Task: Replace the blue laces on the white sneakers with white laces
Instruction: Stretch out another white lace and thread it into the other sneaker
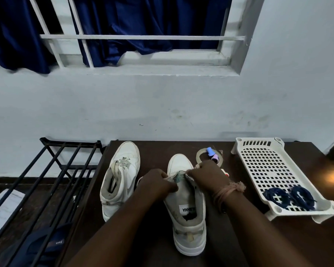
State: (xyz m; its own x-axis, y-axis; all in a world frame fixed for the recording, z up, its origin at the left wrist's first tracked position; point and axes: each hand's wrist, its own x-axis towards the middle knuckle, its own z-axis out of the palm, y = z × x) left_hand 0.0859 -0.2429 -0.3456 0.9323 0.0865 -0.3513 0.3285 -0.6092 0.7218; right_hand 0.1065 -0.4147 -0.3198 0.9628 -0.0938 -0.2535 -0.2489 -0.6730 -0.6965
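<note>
Both hands work at the throat of the near sneaker point(187, 207), a white high-top of smooth, scuffed leather standing on the dark wood-grain counter point(158, 151). Its long axis runs away from the person, toe toward the wall, heel nearest the camera. The left hand point(158, 182) has its fingers curled in a grip on the left edge of the eyelet flap; the right hand point(208, 172) pinches the right edge, and a frayed pinkish thread band point(228, 191) wraps that wrist. Whether a lace sits between the fingers cannot be told. Left of the grip stands the second sneaker point(120, 180), parallel, toe also to the wall, laced in white. Right of the grip lies a white perforated plastic tray point(258, 160), holding two coiled dark blue laces point(289, 196) at its near end. Just beyond the right hand lies a translucent tape roll point(200, 157).
</note>
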